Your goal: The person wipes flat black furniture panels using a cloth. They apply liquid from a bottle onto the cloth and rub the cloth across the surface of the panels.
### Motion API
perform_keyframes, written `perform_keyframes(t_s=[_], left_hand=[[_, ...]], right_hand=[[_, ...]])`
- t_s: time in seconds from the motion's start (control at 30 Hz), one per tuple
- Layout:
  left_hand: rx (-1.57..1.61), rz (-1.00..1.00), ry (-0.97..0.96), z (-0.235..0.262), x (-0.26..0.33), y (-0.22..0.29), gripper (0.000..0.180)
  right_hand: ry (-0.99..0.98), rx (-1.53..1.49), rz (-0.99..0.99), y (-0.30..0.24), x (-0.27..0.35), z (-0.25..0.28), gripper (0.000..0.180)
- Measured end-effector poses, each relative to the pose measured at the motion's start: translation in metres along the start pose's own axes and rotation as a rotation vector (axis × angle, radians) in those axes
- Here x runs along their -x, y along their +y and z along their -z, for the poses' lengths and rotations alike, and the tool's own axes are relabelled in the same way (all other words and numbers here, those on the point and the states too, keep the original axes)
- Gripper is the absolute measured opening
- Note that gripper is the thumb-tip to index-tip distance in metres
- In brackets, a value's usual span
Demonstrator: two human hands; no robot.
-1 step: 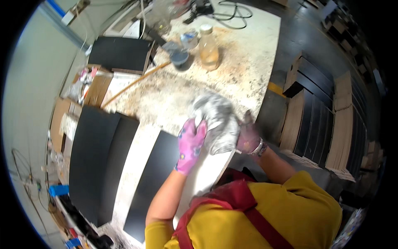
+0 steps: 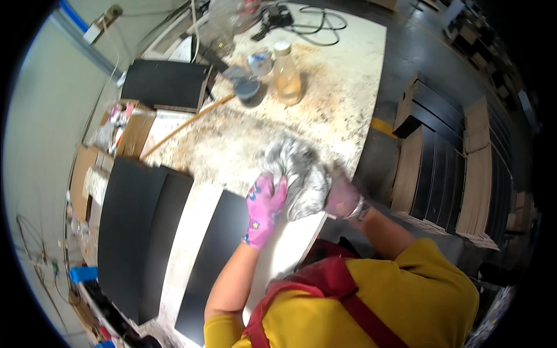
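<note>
Indoors, a crumpled grey-and-white rag (image 2: 297,181) lies bunched at the centre of the frame on a stained white table (image 2: 342,116), above a yellow shirt (image 2: 406,284) and red apron (image 2: 332,277). From where I stand, the pink-gloved left hand (image 2: 266,210) shows thumb and fingers slightly parted, tips at the rag's left edge; whether they pinch cloth, I cannot tell. The right hand (image 2: 344,198), blurred, is at the cloth's right side, its grip equally unclear. The rag looks soft, limp and light, with nothing to break, though loose folds could slip from gloved fingers; a thick fold at either side seems the surest hold. A dark panel (image 2: 210,261) lies to the lower left, while a capped bottle (image 2: 287,82) and small cup (image 2: 248,89) stand towards the top.
</note>
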State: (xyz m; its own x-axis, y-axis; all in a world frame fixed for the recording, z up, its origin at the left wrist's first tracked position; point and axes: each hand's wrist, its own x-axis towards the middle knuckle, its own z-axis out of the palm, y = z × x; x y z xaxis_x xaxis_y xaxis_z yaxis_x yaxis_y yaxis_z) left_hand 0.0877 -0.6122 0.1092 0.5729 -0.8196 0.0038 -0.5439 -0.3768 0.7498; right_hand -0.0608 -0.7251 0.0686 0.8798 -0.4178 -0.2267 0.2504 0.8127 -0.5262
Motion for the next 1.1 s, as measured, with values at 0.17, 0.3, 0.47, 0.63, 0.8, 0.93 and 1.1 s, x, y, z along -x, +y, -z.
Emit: perform_keyframes(t_s=[0.17,0.3,0.47,0.63,0.8,0.93,1.1], left_hand=[[0.327,0.059,-0.184,0.007,-0.02,-0.003,0.041],[0.374,-0.134,0.044,0.038,-0.047,-0.04,0.051],[0.436,-0.241,-0.111,0.013,-0.128,-0.004,0.06],[0.411,-0.395,-0.062,-0.04,-0.231,-0.049,0.081],[-0.019,-0.348,-0.083,-0.097,-0.28,-0.019,0.098],[-0.284,-0.635,0.011,-0.117,-0.27,0.017,0.092],[-0.572,-0.855,-0.104,-0.081,-0.218,0.046,0.069]], right_hand=[[-0.039,1.041,0.562,-0.05,-0.033,0.05,0.05],[0.174,1.748,1.236,-0.19,-0.062,-0.094,0.06],[0.273,2.529,0.679,-0.224,-0.148,-0.116,0.061],[0.224,2.725,0.468,-0.17,-0.154,-0.114,0.06],[0.478,2.334,0.813,-0.179,-0.119,-0.047,0.039],[0.793,1.848,0.865,-0.157,-0.079,0.013,0.047],[0.554,0.805,0.806,-0.111,-0.011,0.023,0.069]])
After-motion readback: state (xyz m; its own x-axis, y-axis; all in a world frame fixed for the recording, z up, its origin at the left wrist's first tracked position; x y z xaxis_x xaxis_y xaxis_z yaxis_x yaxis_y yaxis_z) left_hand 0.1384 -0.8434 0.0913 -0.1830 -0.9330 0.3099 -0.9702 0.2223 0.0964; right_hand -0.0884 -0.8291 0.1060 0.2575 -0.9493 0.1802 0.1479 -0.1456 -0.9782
